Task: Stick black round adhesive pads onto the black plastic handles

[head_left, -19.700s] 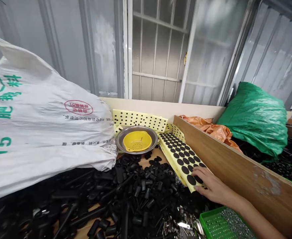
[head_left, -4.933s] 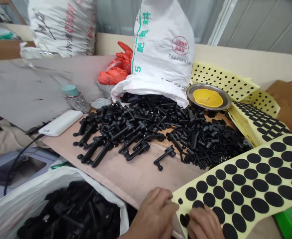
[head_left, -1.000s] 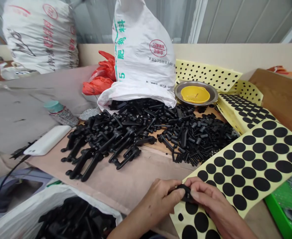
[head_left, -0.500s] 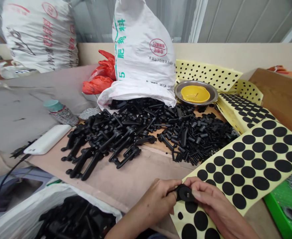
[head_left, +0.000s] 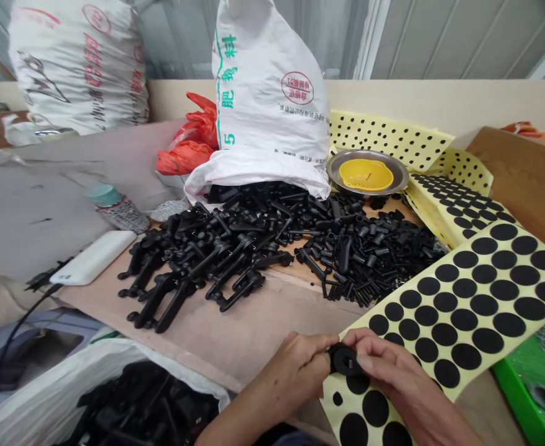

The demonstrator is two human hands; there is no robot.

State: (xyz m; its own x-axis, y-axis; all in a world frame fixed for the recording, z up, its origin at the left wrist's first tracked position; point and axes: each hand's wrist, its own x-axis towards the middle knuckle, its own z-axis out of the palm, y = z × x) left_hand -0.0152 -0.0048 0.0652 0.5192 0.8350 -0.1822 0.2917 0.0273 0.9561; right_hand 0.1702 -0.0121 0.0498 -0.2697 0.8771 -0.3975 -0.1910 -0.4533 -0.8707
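Part (head_left: 344, 361), black, face-up, long axis hidden; left grip (head_left: 299, 367), right grip (head_left: 388, 365) pinching it.

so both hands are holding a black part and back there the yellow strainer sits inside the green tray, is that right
Not quite: the yellow strainer sits inside the round metal bowl, not the green tray, as the head view shows. The left hand and right hand do hold a black part.
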